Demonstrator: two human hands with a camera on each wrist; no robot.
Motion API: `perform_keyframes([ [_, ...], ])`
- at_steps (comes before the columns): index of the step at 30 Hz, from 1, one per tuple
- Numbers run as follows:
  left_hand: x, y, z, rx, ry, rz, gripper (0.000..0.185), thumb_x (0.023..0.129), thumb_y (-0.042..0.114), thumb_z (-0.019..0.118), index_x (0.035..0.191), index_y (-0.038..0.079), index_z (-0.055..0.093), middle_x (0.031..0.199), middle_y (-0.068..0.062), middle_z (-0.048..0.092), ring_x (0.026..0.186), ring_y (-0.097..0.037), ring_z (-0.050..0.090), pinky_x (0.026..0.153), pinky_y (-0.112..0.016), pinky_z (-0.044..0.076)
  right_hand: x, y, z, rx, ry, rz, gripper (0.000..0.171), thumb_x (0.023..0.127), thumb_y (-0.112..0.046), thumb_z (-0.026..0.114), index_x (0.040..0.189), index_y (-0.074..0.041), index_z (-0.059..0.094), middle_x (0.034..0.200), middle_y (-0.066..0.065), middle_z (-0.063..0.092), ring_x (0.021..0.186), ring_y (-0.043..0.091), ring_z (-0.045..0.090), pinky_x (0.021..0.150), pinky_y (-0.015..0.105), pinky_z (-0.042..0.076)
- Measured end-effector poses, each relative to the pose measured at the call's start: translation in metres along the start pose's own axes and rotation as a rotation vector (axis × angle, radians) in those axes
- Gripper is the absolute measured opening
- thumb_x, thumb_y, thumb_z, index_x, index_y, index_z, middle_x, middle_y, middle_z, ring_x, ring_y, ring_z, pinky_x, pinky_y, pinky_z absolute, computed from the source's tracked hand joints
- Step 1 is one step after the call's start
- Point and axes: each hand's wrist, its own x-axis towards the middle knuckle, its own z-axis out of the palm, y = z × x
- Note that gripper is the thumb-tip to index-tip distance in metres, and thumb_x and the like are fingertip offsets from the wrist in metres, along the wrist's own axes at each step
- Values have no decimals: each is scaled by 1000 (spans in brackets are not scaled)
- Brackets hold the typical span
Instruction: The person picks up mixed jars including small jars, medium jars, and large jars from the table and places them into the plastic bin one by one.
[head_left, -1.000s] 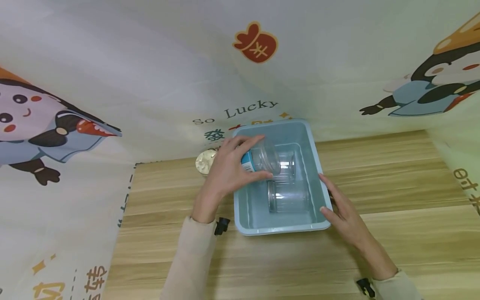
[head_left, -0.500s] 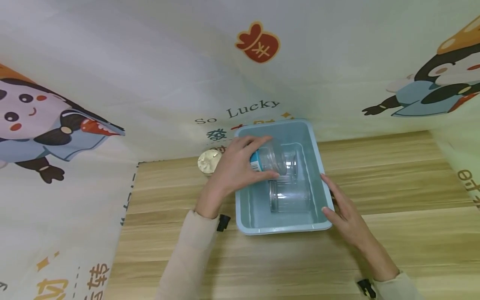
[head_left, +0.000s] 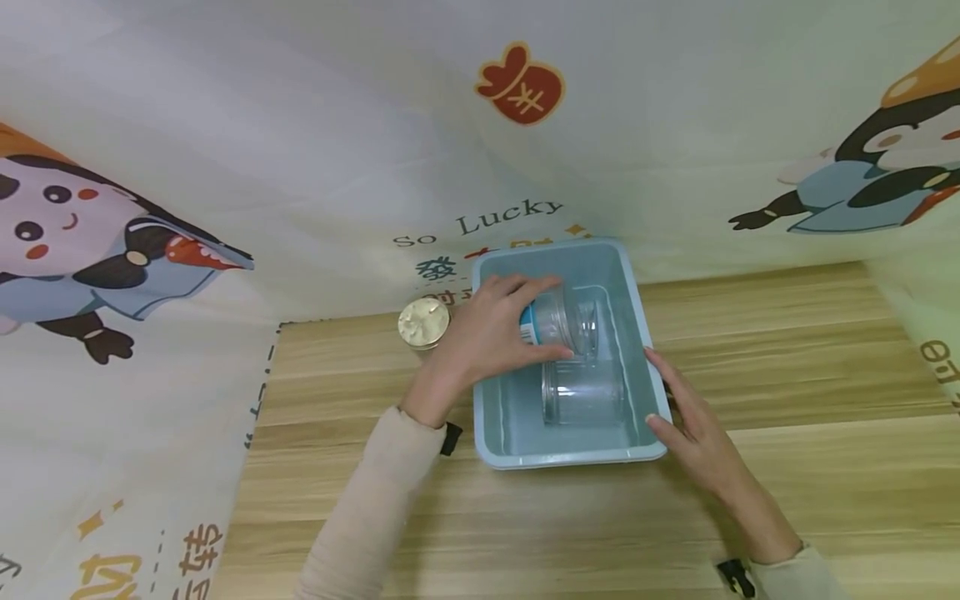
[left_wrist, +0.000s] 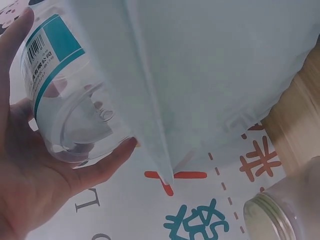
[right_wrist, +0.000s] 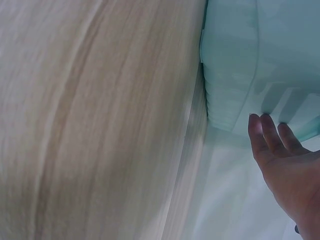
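Observation:
My left hand (head_left: 487, 329) holds a clear plastic jar (head_left: 553, 321) with a blue-and-white label, tilted on its side over the light-blue bin (head_left: 498, 458). In the left wrist view, the fingers and thumb curve round the jar (left_wrist: 75, 115), its barcode showing. Inside the bin lies one clear jar (head_left: 585, 393) on its side; another clear jar (head_left: 589, 325) is partly hidden behind the held one. My right hand (head_left: 697, 433) grips the bin's right rim. In the right wrist view, several fingertips (right_wrist: 255, 122) touch the bin's outer wall (right_wrist: 230, 65).
A round container with a pale, wrinkled top (head_left: 423, 323) stands on the wooden table (head_left: 330, 467), left of the bin. Behind the bin, a printed cloth (head_left: 337, 167) hangs down to the table's back edge.
My left hand has moved to the right with the labelled jar, further over the bin, uncovering more of the round container. My right hand stays at the rim.

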Motion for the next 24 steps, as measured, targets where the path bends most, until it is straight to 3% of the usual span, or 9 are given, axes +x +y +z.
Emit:
perform_keyframes([
  [6,-2,2,2,31,-49,-22,91,72,75,70,148,29,47,143,-4,52,132,-31,45,96,-51,48,1,-3,3,2,-18,19,79,90,6,56,159,-14,23,160,13,28,133,4,39,101,12,36],
  [11,5,10,5,79,-103,-3,91,74,76,67,149,30,45,144,-3,52,131,-29,46,97,-46,48,0,-6,-2,-4,-2,46,79,90,6,55,159,-16,23,161,12,27,137,3,33,101,10,32],
  [17,9,16,6,146,-174,-20,94,74,76,67,152,29,41,147,-2,50,135,-33,44,106,-46,42,1,-7,-1,-9,-9,37,78,90,5,55,159,-17,24,161,13,27,139,4,32,103,11,31],
  [24,12,19,11,157,-174,-27,94,74,76,67,152,29,42,148,-3,49,135,-32,45,103,-47,44,0,-5,0,3,-13,36,78,91,6,54,159,-16,24,161,13,27,137,5,35,101,11,34],
])
